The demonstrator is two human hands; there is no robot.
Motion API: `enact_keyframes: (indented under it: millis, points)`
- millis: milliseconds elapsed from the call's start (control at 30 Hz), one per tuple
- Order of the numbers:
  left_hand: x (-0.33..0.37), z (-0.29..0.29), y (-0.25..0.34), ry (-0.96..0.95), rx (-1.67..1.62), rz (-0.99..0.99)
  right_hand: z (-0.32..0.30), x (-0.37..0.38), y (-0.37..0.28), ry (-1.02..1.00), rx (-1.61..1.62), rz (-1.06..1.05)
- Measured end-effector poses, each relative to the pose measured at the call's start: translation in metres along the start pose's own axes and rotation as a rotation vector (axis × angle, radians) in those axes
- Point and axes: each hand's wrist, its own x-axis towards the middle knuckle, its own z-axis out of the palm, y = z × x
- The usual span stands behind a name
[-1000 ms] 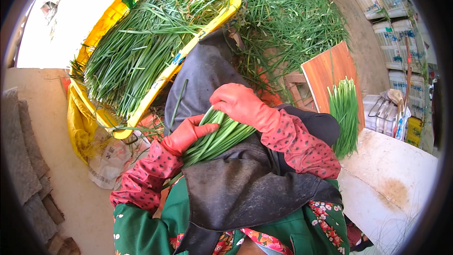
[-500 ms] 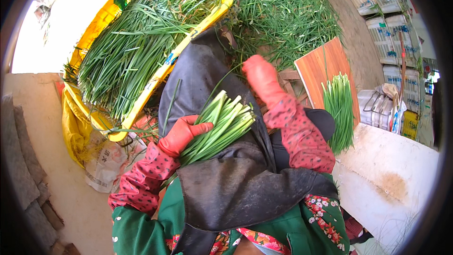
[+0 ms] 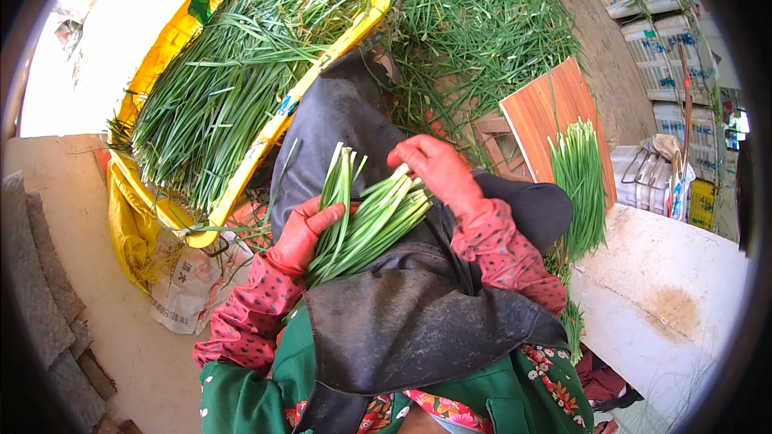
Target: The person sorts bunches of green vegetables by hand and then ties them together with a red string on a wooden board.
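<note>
My red-gloved left hand (image 3: 301,233) clenches the bunch of long green chives (image 3: 366,221) upright so my red-gloved right hand (image 3: 438,169), fingers loose, evens the tips.

Crate (image 3: 153,80) w/ chives (image 3: 233,88) left; board (image 3: 547,112) right; bunch (image 3: 366,221) on lap.
</note>
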Motion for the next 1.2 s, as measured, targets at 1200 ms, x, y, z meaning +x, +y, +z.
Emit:
enact_keyframes:
  millis: [1200]
  points:
    - [0.014,0.012,0.004,-0.018,0.049,-0.045,0.022,-0.01,0.013,0.076,0.194,-0.067]
